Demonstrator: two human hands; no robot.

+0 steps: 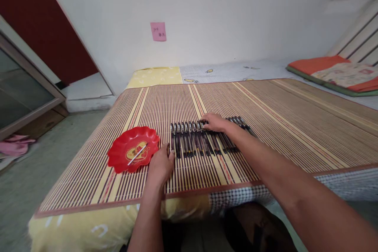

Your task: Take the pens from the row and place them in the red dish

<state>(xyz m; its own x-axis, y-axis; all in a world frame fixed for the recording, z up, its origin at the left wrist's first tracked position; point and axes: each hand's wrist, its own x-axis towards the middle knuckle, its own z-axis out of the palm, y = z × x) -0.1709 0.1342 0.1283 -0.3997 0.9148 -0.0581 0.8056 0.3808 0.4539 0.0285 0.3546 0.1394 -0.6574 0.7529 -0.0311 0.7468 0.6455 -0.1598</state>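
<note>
A row of black-capped pens (pixel 193 138) with clear barrels lies side by side on the striped bamboo mat (pixel 141 193). My right hand (pixel 214 122) is over the upper ends of the pens, its fingers curled round the capped end of one; several pens beside it are partly hidden by the hand and forearm. My left hand (pixel 162 163) rests on the mat between the row's left end and a red scalloped plate (pixel 118 157), thumb and forefinger apart with nothing between them. In the plate lies a thin white stick (pixel 137 154) with a dark tip, which looks like a pen refill.
The mat covers a bed with a yellow and checked sheet (pixel 156 76). A folded orange and green cloth (pixel 319 65) lies at the far right. A pink note (pixel 158 31) is stuck to the white wall behind. Left of the bed, a pink cloth (pixel 16 145) is near the floor.
</note>
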